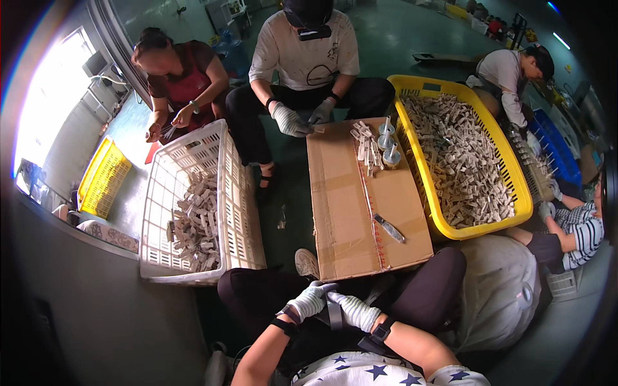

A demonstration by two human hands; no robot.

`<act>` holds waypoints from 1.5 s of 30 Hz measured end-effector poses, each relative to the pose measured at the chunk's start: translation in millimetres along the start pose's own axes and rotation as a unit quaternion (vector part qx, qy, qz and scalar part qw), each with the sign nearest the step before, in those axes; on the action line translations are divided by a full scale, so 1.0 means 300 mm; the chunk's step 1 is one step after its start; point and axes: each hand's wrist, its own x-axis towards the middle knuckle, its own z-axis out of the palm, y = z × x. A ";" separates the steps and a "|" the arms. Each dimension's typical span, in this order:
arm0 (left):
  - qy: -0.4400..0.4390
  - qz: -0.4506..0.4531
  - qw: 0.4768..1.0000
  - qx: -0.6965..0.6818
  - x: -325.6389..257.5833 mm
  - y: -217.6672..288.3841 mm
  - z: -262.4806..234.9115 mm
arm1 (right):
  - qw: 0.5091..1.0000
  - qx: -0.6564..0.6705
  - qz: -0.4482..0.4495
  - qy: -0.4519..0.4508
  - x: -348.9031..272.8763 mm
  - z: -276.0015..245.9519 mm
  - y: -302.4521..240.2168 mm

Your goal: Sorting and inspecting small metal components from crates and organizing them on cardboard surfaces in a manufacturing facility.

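My left hand (308,300) and my right hand (353,311), both in white striped gloves, meet over my lap at the near edge of a cardboard box (338,206). Their fingers are closed, and whatever they pinch is too small and dark to make out. Just below them a grey strap-like piece (334,314) shows; whether it is held I cannot tell. On the box lies a utility knife (389,228). Toward its far right corner sit several pale plastic clip-like pieces (367,149) beside small clear bottles (390,154) with pointed tops.
Left of the box stands a white crate (235,219) with pale plastic pieces; to its right, a yellow crate (444,229) full of them. A gloved co-worker (306,51) sits across. Other people work at far left and right. A white sack (499,289) is beside my knee.
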 end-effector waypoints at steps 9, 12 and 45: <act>-0.120 0.054 0.934 0.333 -0.039 0.036 -0.006 | 1.000 -0.012 0.017 -0.016 -0.046 0.027 -0.017; -0.099 0.083 0.860 0.493 -0.073 0.094 0.083 | 0.983 -0.162 -0.076 -0.051 -0.071 -0.021 0.004; -0.090 0.071 0.971 0.210 0.006 -0.012 0.085 | 0.973 -0.189 -0.128 -0.029 -0.141 -0.022 -0.061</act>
